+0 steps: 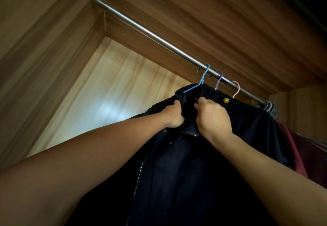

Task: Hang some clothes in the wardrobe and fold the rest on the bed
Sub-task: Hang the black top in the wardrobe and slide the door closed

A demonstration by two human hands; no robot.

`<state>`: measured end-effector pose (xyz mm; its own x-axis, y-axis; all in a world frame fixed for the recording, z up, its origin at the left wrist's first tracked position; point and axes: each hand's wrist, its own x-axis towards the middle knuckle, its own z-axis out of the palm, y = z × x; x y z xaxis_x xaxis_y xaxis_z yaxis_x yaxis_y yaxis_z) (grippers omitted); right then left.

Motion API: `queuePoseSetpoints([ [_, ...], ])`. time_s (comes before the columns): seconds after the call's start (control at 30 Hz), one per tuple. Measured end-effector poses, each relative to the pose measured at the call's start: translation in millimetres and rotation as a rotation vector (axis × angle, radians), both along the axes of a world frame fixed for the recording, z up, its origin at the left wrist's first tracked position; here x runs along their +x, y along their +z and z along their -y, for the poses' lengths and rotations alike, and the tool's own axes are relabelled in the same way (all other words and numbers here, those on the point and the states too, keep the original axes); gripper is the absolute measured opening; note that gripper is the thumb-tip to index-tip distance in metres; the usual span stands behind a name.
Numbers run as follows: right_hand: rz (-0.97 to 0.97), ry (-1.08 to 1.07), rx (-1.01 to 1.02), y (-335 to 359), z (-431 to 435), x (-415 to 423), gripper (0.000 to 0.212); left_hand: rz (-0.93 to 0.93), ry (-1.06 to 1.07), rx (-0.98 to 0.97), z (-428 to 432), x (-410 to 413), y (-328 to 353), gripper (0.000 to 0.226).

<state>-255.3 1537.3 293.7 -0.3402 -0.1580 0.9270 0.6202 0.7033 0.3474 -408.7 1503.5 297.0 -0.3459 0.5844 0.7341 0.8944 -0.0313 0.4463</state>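
Note:
A dark navy jacket [185,172] with a zip and snap buttons hangs on a blue hanger [200,82] hooked over the steel wardrobe rail [141,29]. Both my arms reach up to its collar. My left hand [174,115] grips the left side of the collar, fingers curled into the fabric. My right hand [211,118] pinches the collar's right side just below the hanger. A gold button [226,100] shows on the jacket's right shoulder.
A purple hanger [218,80] and a pink hanger [236,88] hook on the rail to the right, then several more hangers [269,107]. A dark red garment [300,148] hangs behind the jacket. Wooden wardrobe walls [44,49] surround; the rail's left stretch is bare.

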Motion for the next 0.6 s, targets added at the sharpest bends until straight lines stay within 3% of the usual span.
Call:
queuePoseSetpoints([
  [0.2,-0.027,0.047,-0.246,-10.3,-16.4,7.5,0.012,0.068,-0.157,-0.043,20.3,-3.5,-5.1,0.060],
  [0.3,-0.060,0.098,-0.362,-22.6,-19.9,4.4,0.006,0.029,-0.129,-0.076,28.1,3.8,-13.3,0.063],
  [0.43,-0.046,0.151,-0.467,-20.7,-5.1,2.1,0.022,0.003,-0.102,-0.130,23.5,16.9,-23.5,0.067],
  [0.53,0.004,0.163,-0.563,-24.6,2.2,9.9,0.040,0.092,-0.163,-0.135,30.3,18.6,-35.4,0.066],
  [0.6,0.089,0.174,-0.653,-41.6,8.3,14.7,0.040,0.153,-0.197,-0.162,38.7,17.5,-48.6,0.061],
])
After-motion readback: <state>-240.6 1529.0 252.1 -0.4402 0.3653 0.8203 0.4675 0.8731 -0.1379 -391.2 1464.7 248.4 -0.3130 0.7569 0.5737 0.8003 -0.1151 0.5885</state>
